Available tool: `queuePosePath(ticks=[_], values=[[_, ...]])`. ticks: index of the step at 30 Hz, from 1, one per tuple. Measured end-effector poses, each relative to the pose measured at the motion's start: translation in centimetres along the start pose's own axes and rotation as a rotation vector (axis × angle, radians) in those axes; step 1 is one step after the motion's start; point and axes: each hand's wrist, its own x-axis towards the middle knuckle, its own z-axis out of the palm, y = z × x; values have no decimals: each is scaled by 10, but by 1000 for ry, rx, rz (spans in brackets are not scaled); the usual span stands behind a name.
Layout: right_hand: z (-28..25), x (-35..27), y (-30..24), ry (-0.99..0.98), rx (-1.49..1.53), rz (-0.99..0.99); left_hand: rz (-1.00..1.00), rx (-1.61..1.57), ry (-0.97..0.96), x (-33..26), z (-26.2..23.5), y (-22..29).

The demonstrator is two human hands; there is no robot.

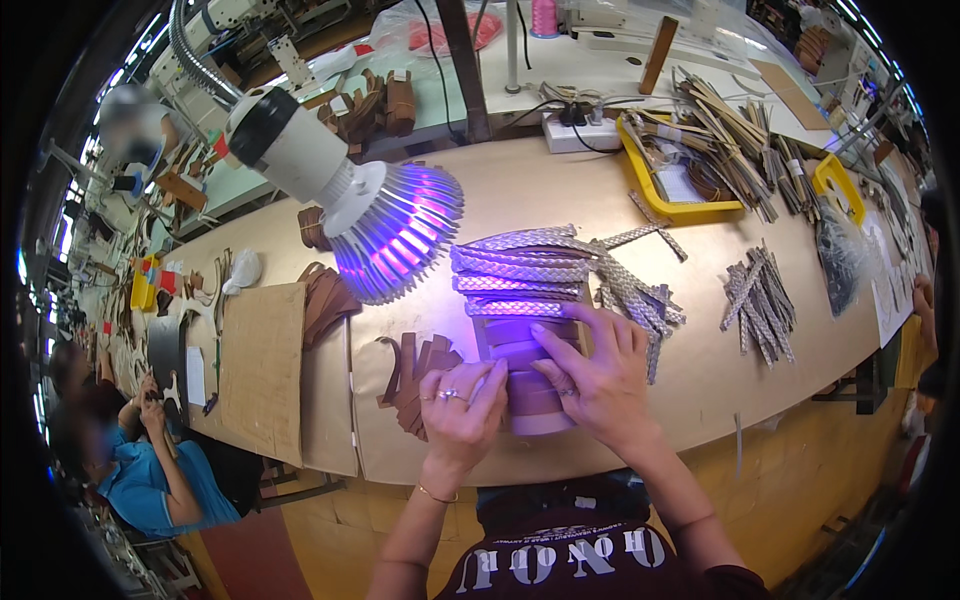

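Under the lamp [345,190], left hand [460,400] and right hand [595,375], side by side, press flat on a strip [530,390]: seemingly light and pliable, best pinned near its edges.

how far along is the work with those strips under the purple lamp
Done, it seems: several braided strips lie in a row under the lamp. In hand: the left hand and right hand both press on plain strips laid side by side on the table. Possibly left: a loose pile of braided pieces to the right and brown pieces to the left. I cannot tell the total.
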Motion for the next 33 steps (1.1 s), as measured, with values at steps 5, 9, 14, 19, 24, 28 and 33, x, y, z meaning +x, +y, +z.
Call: queuePosePath(ticks=[5, 9, 14, 19, 24, 28, 33], values=[[-1, -3, 4, 9, 15, -9, -83, -58, 2, 1, 1, 2], [-7, -16, 10, 66, 98, 37, -193, -176, -20, 1, 1, 3], [-14, -39, 17, 98, 284, 41, -316, -252, 56, -13, -5, 14], [-16, -44, 18, 39, 311, -4, -287, -268, -1, -28, -13, 25], [-18, -40, 13, -16, 320, -52, -273, -326, -43, -32, -12, 32], [-19, -47, 7, -55, 363, -15, -287, -363, -43, -38, -16, 37], [-19, -50, 4, -45, 390, -1, -263, -356, -51, -44, -20, 39]])
